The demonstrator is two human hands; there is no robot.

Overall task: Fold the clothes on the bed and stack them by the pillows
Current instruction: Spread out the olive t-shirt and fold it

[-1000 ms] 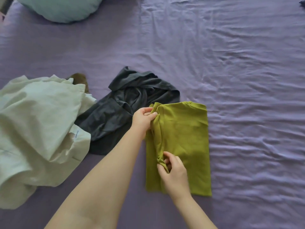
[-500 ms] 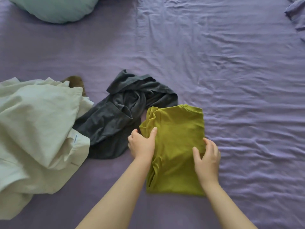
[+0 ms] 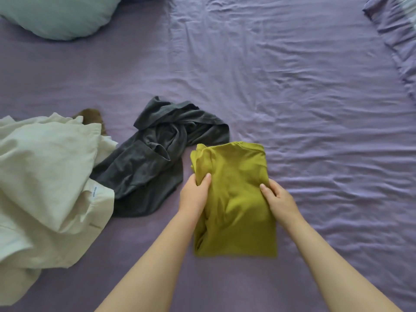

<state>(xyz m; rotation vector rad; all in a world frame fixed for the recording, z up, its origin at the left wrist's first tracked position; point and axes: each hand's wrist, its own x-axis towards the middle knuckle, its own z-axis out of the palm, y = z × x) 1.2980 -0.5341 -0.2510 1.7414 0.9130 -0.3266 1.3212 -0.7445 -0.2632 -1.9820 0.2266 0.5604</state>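
An olive-green shirt [image 3: 238,199], folded into a long rectangle, lies on the purple bed sheet [image 3: 292,97]. My left hand [image 3: 194,194] grips its left edge, thumb on top and fingers under the cloth. My right hand [image 3: 279,199] grips its right edge the same way. The middle of the shirt bulges up slightly between my hands. A crumpled dark grey garment [image 3: 157,158] lies just left of the shirt. A rumpled cream garment [image 3: 45,181] sprawls at the far left. A pale teal pillow [image 3: 58,14] sits at the top left.
A small brown item [image 3: 92,117] peeks out behind the cream garment. A bunched purple cover [image 3: 396,30] with a ruffled edge lies at the top right. Wrinkled bare sheet stretches across the middle and right of the bed.
A second ago my hands were tucking the shirt's left fold. They have since moved to its two sides and now grip both edges, with the middle lifting a little.
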